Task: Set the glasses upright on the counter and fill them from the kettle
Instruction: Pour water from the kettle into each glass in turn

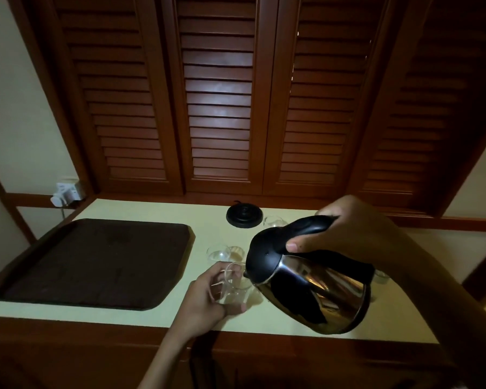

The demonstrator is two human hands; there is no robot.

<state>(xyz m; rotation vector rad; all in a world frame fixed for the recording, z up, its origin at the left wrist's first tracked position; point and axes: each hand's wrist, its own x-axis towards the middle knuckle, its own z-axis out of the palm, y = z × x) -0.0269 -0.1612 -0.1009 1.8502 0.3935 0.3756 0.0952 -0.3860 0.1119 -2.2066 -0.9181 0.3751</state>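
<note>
My right hand [345,234] grips the black handle of a steel kettle [314,290], which is tilted with its spout down to the left over a clear glass [236,290]. My left hand [208,293] holds that glass upright near the counter's front edge. Two more clear glasses [219,253] [237,251] stand just behind it. Another glass [272,220] sits farther back beside the kettle base, and part of one more glass [382,276] shows behind the kettle on the right. Whether water is flowing is too dim to tell.
The black round kettle base [244,216] sits at the back of the pale counter [208,220]. A dark brown tray [96,262] covers the counter's left half. A wall socket with a plug [66,193] is at the back left. Louvred wooden doors [219,94] rise behind.
</note>
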